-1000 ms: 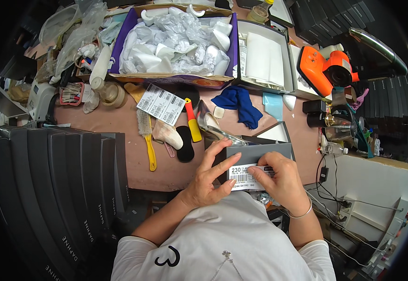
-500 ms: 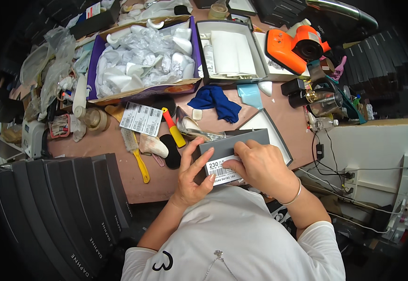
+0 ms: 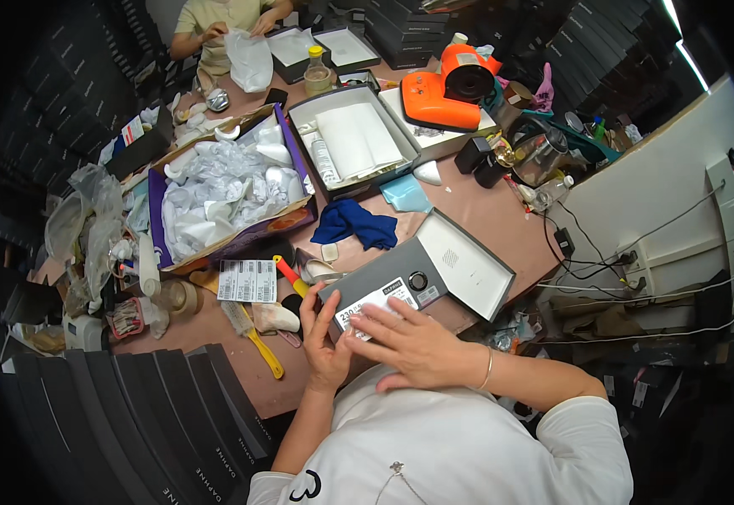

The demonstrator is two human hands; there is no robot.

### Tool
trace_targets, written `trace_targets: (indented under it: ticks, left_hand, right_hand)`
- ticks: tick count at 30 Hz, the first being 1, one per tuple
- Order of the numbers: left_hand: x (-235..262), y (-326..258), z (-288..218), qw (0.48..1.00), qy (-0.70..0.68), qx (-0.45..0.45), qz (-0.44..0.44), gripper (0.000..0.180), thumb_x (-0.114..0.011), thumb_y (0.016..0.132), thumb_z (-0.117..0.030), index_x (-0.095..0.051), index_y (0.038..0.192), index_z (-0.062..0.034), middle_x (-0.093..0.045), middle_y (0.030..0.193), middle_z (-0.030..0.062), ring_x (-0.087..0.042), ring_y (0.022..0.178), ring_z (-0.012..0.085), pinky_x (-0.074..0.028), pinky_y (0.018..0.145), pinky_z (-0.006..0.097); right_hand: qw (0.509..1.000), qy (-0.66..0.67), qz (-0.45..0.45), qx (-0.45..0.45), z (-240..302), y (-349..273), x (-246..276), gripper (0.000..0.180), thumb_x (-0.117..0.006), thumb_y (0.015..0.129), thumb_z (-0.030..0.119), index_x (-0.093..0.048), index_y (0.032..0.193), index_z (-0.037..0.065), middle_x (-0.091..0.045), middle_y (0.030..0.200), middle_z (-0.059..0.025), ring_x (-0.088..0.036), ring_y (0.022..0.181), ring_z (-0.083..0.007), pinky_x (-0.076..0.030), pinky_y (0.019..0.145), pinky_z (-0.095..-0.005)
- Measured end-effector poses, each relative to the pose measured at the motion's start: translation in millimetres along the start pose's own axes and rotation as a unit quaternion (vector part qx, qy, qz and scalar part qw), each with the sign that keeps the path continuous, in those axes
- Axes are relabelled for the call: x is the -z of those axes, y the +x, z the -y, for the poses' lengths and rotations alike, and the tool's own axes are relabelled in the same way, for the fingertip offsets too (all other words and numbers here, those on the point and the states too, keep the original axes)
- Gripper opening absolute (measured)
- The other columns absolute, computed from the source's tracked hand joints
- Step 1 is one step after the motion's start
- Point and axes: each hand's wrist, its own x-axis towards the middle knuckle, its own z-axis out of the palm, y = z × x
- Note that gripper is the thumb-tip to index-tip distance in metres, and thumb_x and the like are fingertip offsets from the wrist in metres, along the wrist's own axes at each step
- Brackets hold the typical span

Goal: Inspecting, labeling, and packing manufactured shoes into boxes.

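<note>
Wht barcode label [image 3: 388, 295] on grey shoebox [image 3: 375, 276]: bold blk no., brand name, fine print, partly hidden by R hand [image 3: 413, 343]. Wht label sheet [image 3: 247, 280] on bench [image 3: 478, 202]: several barcodes, txt too tiny. Dk grey boxes [image 3: 144, 421], lower L: pale brand lettering. Blk curved mark [image 3: 318, 481] on wht T-shirt [image 3: 502, 442].

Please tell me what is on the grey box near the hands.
The grey box bears a white label and, beside it, a dark ring and a pale patch. The right hand covers part of the label; that part cannot be seen.

Grey box [image 3: 384, 269], black-printed white label [image 3: 396, 289]
</note>
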Motion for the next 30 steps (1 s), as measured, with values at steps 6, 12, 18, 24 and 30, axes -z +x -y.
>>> trace_targets:
  ticks: [6,12,18,24,30]
  left_hand:
    - [-9.3,-40.1,-15.7,0.986,-0.109,0.113,0.05,0.075,-0.059,0.078,-0.024,-0.03,0.143,0.0017,-0.034,0.137,0.0171,-0.034,0.129,0.0268,-0.024,0.11,0.039]
    - [-37.4,-81.3,-26.2,0.784,-0.45,0.41,-0.125,0.068,-0.035,0.096,-0.053,-0.017,0.15,-0.0155,-0.023,0.153,0.0098,-0.031,0.137,0.0276,-0.027,0.112,0.043]
    - [-45.3,-129.3,25.4,0.921,-0.216,0.311,-0.093,0.079,-0.056,0.084,-0.026,-0.017,0.15,-0.0073,-0.035,0.146,0.0164,-0.04,0.131,0.028,-0.032,0.108,0.036]
    - [-25.1,-156.2,87.5,0.936,0.183,0.255,-0.162,0.062,-0.059,0.09,-0.017,-0.032,0.142,0.0013,-0.048,0.135,0.0231,-0.047,0.125,0.0285,-0.036,0.104,0.036]
    - [-13.5,-113.5,84.2,0.908,0.019,0.313,-0.279,0.049,-0.05,0.097,-0.022,-0.039,0.139,0.0011,-0.048,0.136,0.0185,-0.046,0.126,0.0237,-0.036,0.103,0.032]
  right_hand:
    - [0.901,0.278,-0.089,-0.32,-61.5,-52.9,27.4,0.071,-0.055,0.091,0.043,-0.032,0.141,-0.002,-0.036,0.142,-0.0284,-0.033,0.133,-0.0398,-0.025,0.111,-0.0412]
    - [0.824,0.465,-0.028,-0.323,-16.5,-88.2,-38.5,0.083,-0.069,0.08,0.04,-0.03,0.143,0.001,-0.036,0.143,-0.0261,-0.035,0.134,-0.0358,-0.027,0.109,-0.0388]
    - [0.917,0.384,-0.069,-0.083,-33.8,-154.1,-123.6,0.089,-0.075,0.075,0.046,-0.033,0.139,0.002,-0.024,0.147,-0.0298,-0.029,0.136,-0.0425,-0.028,0.109,-0.0436]
    - [0.942,0.328,0.033,-0.061,-83.7,-118.4,-144.9,0.093,-0.076,0.076,0.036,-0.023,0.145,0.003,-0.021,0.148,-0.0287,-0.028,0.136,-0.0428,-0.027,0.11,-0.044]
    - [0.951,0.292,-0.1,-0.002,-44.6,107.6,-148.5,0.107,-0.078,0.068,0.047,-0.019,0.147,0.005,-0.025,0.145,-0.0308,-0.026,0.136,-0.0451,-0.022,0.11,-0.0511]
